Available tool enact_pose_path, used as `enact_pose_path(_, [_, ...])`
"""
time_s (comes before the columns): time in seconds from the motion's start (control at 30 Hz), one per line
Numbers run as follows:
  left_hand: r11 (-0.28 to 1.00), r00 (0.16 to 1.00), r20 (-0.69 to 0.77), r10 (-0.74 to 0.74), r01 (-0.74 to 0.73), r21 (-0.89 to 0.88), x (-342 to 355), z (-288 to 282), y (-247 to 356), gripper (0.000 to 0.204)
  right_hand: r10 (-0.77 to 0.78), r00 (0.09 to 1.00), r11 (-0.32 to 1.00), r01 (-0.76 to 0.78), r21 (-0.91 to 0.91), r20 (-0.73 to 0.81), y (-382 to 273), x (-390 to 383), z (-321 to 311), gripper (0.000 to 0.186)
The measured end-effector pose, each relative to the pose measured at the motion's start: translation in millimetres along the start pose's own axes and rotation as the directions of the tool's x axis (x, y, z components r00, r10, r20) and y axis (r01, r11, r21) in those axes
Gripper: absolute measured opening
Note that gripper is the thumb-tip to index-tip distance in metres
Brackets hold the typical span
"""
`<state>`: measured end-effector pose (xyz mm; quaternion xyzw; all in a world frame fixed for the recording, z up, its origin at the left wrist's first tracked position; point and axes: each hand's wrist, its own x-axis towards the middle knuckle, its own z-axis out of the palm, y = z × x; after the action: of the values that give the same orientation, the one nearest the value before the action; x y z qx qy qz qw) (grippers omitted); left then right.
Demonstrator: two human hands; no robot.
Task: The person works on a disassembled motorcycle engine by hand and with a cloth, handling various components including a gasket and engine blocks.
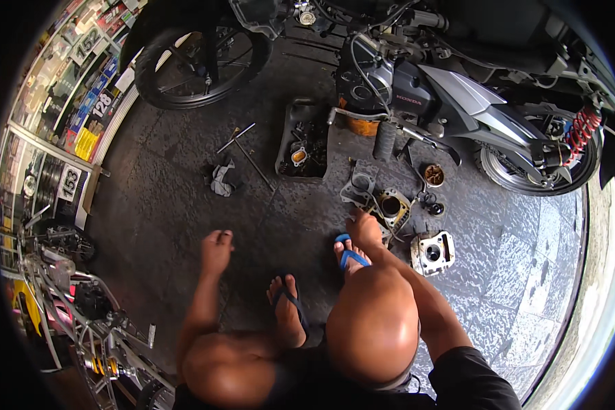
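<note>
My left hand (217,250) hangs over the dark floor with its fingers curled in, and I see nothing in it. Over my blue-strapped sandal (350,255), my right hand (365,227) has its fingers drawn together beside the engine parts. What those fingers hold, if anything, is hidden. Just beyond them lies an engine cylinder (404,212) with a dark round bore, and a thin metal gasket (357,187) is next to it. A pale cylinder head (432,253) rests to the right of that hand.
A black tray (305,172) holds small greasy parts. Left of it lie a T-handle wrench (254,164) and a crumpled rag (222,179). A motorcycle (451,102) stands across the far side. Shelves (48,137) and a bare frame (106,342) line the left. A round cup (433,175) sits near the pedal.
</note>
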<state>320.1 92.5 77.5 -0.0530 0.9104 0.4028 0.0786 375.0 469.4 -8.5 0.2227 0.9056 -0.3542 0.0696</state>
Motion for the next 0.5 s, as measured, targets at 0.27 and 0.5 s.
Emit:
enact_pose_path(0.27, [0.983,0.946,0.323,0.020,0.040,-0.178,-11.5,106.9,-22.9,0.023,0.083,0.994,0.949,-0.059,-0.310,0.065,-5.0,70.5,63.5,0.030])
enact_pose_path(0.5, [0.967,0.890,0.434,-0.139,0.217,-0.136,1.4,131.3,-23.1,0.026,-0.064,0.970,0.863,0.171,-0.475,0.233,-14.0,83.5,65.6,0.027])
